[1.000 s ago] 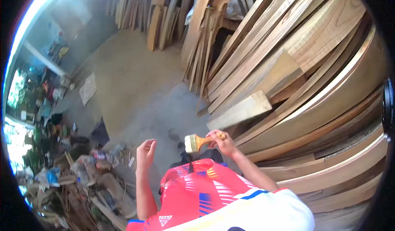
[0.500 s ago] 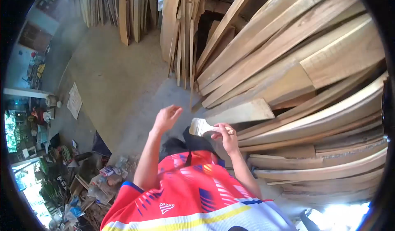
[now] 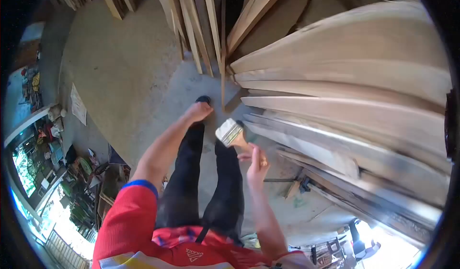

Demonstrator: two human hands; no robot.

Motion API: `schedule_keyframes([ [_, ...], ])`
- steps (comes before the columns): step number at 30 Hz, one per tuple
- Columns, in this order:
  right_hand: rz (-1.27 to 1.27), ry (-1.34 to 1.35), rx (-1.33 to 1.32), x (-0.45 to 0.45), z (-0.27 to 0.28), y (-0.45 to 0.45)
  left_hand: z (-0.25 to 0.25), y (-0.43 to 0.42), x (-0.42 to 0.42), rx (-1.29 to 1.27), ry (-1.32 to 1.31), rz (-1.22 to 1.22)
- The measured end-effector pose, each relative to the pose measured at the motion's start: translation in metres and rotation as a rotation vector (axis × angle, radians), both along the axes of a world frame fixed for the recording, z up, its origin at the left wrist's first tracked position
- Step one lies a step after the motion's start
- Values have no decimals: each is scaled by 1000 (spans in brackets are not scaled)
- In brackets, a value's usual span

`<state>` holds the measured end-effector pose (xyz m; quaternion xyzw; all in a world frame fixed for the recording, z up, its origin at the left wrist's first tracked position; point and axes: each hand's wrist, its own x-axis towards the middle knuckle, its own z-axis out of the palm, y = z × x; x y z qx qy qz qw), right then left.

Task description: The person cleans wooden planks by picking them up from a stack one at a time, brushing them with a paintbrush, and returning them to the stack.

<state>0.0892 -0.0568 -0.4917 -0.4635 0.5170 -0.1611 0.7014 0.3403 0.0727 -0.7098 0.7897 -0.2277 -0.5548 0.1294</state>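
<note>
A wide, flat paintbrush with pale bristles, a metal band and a wooden handle is in my right hand. My fingers are wrapped round its handle, and the bristles point up and to the left, over my legs. My left hand hangs in front of me with its fingers curled in, and nothing shows in it. It is above one dark shoe, apart from the brush and from the wood.
Long wooden boards are stacked along my right side. Narrow upright planks lean ahead of me over the concrete floor. A pale sheet lies at the left, with clutter beyond it.
My view has tipped down, and my legs and shoe now show. The brush has turned more upright in my right hand. My left hand has curled further in.
</note>
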Motion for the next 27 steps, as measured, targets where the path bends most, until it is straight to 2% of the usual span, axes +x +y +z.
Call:
schedule_keyframes([
  [1, -4, 36, 28, 2, -28, 8, -46, -4, 19, 48, -61, -191],
  [3, -24, 118, 86, 2, -75, 27, -120, -22, 41, 181, -178, -285],
  [5, -96, 144, 120, 14, -114, 40, -194, -46, 52, 166, -240, -263],
  [7, -161, 144, 183, 23, -144, 51, -269, -63, 43, 80, -215, 95],
  [9, -133, 184, 238, 20, -160, 60, -337, -77, 26, -79, -211, 295],
  [10, -130, 190, 253, 14, -162, 67, -341, -88, 25, -166, -217, 389],
  [11, -127, 199, 272, 7, -161, 74, -340, -90, 25, -124, -199, 392],
  [13, -112, 250, 262, -3, -157, 79, -293, -100, 31, -44, -157, 387],
  [16, -88, 302, 245, -12, -119, 70, -259, -79, 23, -111, -159, 348],
  [18, 0, 294, 142, -28, -85, 62, -211, -65, 17, -169, -231, 278],
  [19, 43, 277, 79, -32, -67, 56, -196, -53, 12, -215, -181, 344],
  [20, -40, 234, 93, -25, -39, 48, -176, -47, 5, -264, -129, 406],
  [23, -6, 292, -56, -38, 23, 29, -11, -70, 5, -255, 273, 951],
  [24, -15, 262, -84, -40, 38, 25, -21, -56, 6, -234, 339, 1017],
  [27, -70, 146, -114, -38, 97, 15, 73, -62, 23, -147, 454, 1017],
])
